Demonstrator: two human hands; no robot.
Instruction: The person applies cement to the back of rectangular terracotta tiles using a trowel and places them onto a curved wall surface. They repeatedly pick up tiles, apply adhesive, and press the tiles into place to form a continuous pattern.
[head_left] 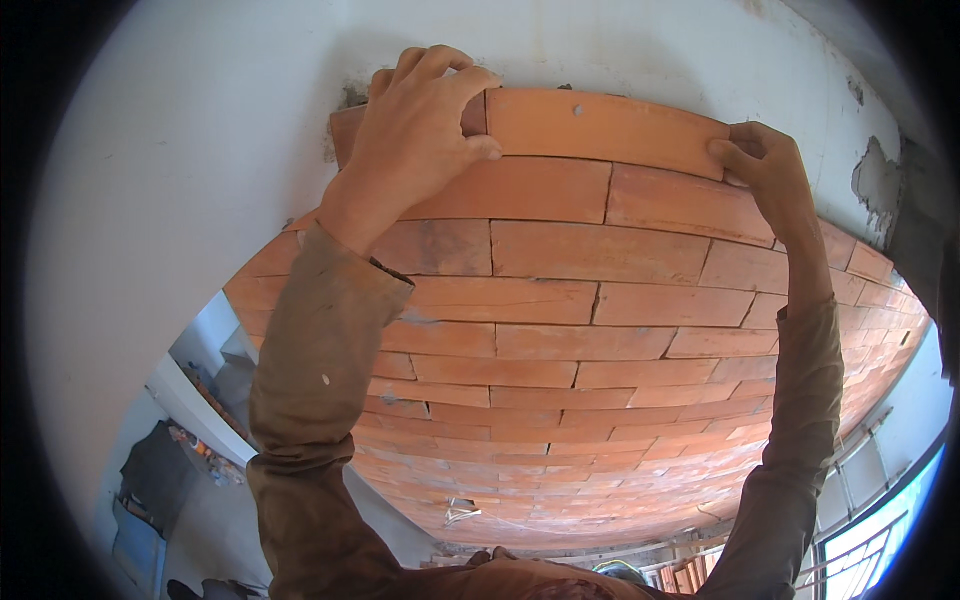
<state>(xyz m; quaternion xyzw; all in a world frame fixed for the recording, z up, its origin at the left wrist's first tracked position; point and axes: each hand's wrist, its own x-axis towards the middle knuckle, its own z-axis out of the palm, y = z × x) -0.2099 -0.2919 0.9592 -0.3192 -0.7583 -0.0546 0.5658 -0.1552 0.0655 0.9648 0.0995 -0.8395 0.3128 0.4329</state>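
A long orange clay tile (605, 122) sits in the top course of terracotta brickwork (545, 250), against a stained white plaster surface. My left hand (415, 130) is at its left end, fingers bent over the upper edge and thumb at the lower edge, partly covering a darker tile piece (472, 120) beside it. My right hand (760, 165) grips the right end, thumb on the face and fingers curled behind. Brown sleeves cover both forearms.
White plaster (180, 150) surrounds the upper courses, with a flaking patch (872, 180) at right. At lower left a room below shows a dark opening (150, 470). Wires (460, 510) hang from the lower brickwork. A window with railings (875, 530) is at lower right.
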